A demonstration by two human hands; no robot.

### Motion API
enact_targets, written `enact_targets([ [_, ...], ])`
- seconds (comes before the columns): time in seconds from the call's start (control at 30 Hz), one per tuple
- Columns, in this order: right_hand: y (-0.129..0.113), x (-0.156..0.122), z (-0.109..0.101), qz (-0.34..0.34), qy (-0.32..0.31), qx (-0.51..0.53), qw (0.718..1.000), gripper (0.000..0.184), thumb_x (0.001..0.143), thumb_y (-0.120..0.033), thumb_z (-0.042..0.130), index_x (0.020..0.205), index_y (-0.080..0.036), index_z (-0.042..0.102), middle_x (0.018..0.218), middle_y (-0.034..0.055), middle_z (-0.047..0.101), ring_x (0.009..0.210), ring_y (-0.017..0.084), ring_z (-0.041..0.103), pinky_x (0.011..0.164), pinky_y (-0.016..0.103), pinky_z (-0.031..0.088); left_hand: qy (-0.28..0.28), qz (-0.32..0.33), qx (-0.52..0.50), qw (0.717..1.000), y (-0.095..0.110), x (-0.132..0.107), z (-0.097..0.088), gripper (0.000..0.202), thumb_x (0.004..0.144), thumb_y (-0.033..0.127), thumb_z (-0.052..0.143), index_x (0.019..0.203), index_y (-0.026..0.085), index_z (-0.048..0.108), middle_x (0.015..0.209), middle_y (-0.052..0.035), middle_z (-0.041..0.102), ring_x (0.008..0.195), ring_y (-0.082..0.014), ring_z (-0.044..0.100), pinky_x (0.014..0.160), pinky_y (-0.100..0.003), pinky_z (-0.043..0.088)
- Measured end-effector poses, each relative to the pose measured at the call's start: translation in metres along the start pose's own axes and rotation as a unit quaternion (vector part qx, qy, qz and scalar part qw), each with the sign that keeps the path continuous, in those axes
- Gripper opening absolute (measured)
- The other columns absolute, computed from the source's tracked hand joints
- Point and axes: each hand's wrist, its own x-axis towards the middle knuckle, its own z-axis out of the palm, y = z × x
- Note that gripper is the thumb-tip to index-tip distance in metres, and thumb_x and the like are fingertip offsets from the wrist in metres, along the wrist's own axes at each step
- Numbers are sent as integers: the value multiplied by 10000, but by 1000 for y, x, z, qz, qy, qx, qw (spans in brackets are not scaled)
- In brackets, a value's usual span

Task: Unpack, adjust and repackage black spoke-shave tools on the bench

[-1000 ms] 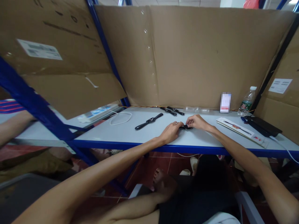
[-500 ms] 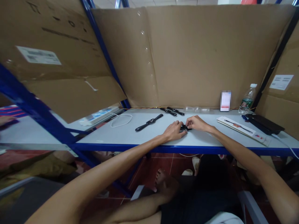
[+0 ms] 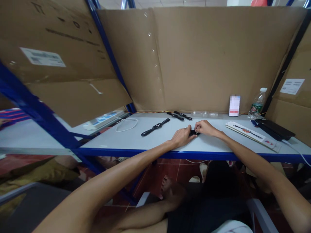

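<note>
My left hand [image 3: 182, 136] rests on the table with its fingers curled round a small black watch [image 3: 193, 132], holding it down. From the other side my right hand [image 3: 203, 127] pinches at the watch with thumb and forefinger. Most of the watch is hidden by my fingers, so which part the right hand grips cannot be made out. To the left a black smartwatch [image 3: 155, 127] with its strap laid out straight lies on the white table [image 3: 121, 141]. Two more black smartwatches [image 3: 175, 116] [image 3: 183, 115] lie behind my hands.
Clear plastic pieces [image 3: 205, 114] lie along the cardboard back wall. A phone [image 3: 234, 105] and a water bottle [image 3: 257, 105] stand at the back right. In front are a long box [image 3: 252, 135] and a black device [image 3: 277, 128] with a cable. A white cable [image 3: 126, 124] loops at the left.
My left hand has shifted slightly right, closer to my right hand, and the black watch between them has turned a little. The other things on the table have not moved.
</note>
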Motion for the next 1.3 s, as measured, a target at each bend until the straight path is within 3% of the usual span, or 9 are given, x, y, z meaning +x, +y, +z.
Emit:
enact_targets([
  [0.17,1,-1,-5,-1,-44,41,998,104,755,-76,691,822,-143,733,638,-24,676,641,130,624,628,224,411,7,24,11,1000,1,-1,-2,374,1009,527,448,1244,241,505,1046,-111,746,935,-316,728,758,-360,481],
  [0.4,-5,-2,2,-8,3,-5,1000,127,717,-53,694,793,-148,729,656,-21,678,642,120,603,629,225,392,6,0,-1,1000,1,-2,-4,401,982,541,489,1219,217,484,1001,-121,747,929,-329,725,757,-361,476],
  [0.6,13,4,-6,11,-104,149,983,150,726,-186,723,865,-145,761,660,-5,703,554,119,591,563,227,436,-2,5,3,1000,5,-4,-9,386,991,551,458,1231,250,490,1033,-108,731,937,-320,715,776,-372,482],
  [0.73,20,6,-6,9,-102,179,979,150,693,-235,756,817,-151,755,656,1,705,559,123,600,556,228,451,-8,-12,20,1000,11,-4,-14,441,976,590,458,1253,250,511,1079,-128,700,931,-326,704,788,-395,493],
  [0.87,11,2,-3,-2,-72,134,988,51,720,-177,712,760,-159,737,642,-16,692,565,112,592,565,218,424,-10,-20,9,1000,13,-2,-14,438,973,579,471,1262,257,536,1107,-127,667,948,-313,692,804,-396,499],
  [1.0,1,-2,-2,-17,-39,64,997,73,743,-107,682,728,-156,735,674,-7,707,647,124,624,621,224,407,0,-9,-5,1000,9,0,-11,401,983,542,473,1264,272,564,1129,-109,647,923,-276,692,794,-366,499],
  [1.3,1,-2,-2,-86,-10,-31,996,67,821,-163,724,757,-162,747,720,5,691,684,127,574,663,250,355,0,6,-10,1000,5,9,-10,449,952,539,527,1308,275,602,1066,-91,719,947,-282,699,809,-354,492],
])
